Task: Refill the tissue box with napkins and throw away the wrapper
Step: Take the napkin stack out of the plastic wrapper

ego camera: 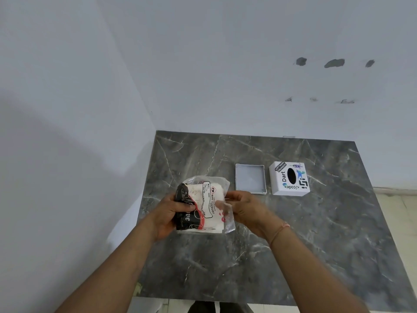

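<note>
Two bare forearms reaching in from the near edge over a dark grey marbled counter (316, 233) set into a corner of pale walls. Left hand (168, 213) gripping the dark, printed end of a pack of napkins (203, 203), thumb across the top, fingers (187, 207) clamped around it. Right hand (244, 210), with a thin thread band (279, 230) at the wrist, at the opposite end of the pack, fingers pinched on the loose clear wrapper (228, 219). Pack held just above the counter, wrapper crinkled and slack around the white napkins, printed label facing up; cannot tell whether torn open.

Beyond the pack and just to its right, a shallow grey lid (250, 178) lying on the counter, hollow side up. Just right of the lid, close beside it but not touching, a white tissue box (290, 178) standing with its dark oval slot facing up, stickers covering the top. Above the box, on the far wall, three dark patches (334, 63) in a row.
</note>
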